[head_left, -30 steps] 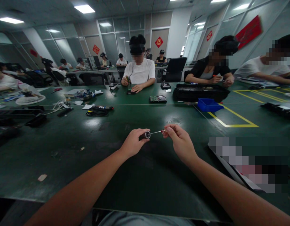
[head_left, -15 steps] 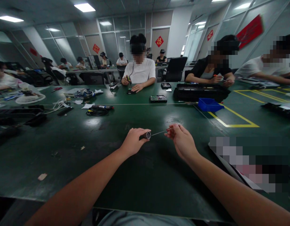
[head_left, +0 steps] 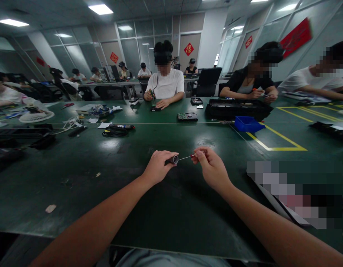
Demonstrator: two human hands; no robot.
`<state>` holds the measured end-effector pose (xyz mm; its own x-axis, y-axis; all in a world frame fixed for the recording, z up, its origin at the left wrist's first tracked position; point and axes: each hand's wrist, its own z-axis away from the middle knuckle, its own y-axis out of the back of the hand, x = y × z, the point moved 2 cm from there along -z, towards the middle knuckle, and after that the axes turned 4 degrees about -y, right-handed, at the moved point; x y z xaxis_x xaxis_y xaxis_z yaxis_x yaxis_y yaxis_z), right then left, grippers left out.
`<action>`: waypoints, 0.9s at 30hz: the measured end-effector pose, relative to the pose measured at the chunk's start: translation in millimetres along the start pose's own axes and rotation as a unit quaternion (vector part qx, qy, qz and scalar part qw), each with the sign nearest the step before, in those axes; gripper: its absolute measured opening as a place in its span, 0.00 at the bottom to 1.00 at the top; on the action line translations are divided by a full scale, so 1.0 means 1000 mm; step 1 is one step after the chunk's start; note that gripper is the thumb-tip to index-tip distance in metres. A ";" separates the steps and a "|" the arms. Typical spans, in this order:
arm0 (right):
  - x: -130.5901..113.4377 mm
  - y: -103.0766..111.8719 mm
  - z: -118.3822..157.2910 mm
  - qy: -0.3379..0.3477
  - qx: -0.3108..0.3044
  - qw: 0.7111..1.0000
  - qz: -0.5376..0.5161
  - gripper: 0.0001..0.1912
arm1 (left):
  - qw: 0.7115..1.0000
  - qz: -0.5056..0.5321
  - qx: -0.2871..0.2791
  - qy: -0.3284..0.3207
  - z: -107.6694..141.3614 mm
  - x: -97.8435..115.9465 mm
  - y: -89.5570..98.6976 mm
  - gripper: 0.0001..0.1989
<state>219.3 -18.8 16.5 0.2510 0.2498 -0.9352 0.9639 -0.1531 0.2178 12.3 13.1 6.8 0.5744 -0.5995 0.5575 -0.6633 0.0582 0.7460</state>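
Between the fingers and thumb of my left hand (head_left: 157, 166) is a short dark cylinder (head_left: 175, 159), its round end facing me and to the right. What sits inside that end is too small to make out. My right hand (head_left: 213, 166) is closed around a screwdriver (head_left: 185, 158) with a reddish handle, mostly hidden by the fingers. Its thin metal shaft points left, and the tip reaches the cylinder's round end. Whether the tip touches it or enters it, I cannot tell. Both hands are held over the green table (head_left: 171, 207).
Ahead lie a coiled black cable (head_left: 115, 131), a hard drive (head_left: 187, 116), a blue bin (head_left: 247, 124) and a long black casing (head_left: 238, 108). Scraps such as a beige piece (head_left: 50, 208) lie at left. A blurred-out flat item (head_left: 282, 204) is at right. Co-workers sit across the table.
My right hand has shifted slightly left and its fingers have changed their hold on the screwdriver, so less of the shaft shows. My left hand and the cylinder stay nearly still.
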 end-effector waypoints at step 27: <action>-0.003 0.002 0.003 0.054 0.034 0.997 0.046 0.13 | 1.000 0.012 -0.017 0.015 0.000 -0.007 -0.006 0.19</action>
<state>220.4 -23.2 18.9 0.3497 0.3327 -0.8758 0.9290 -0.2442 0.2782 12.3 17.1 -1.1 0.5731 -0.5730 0.5858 -0.6607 0.0998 0.7440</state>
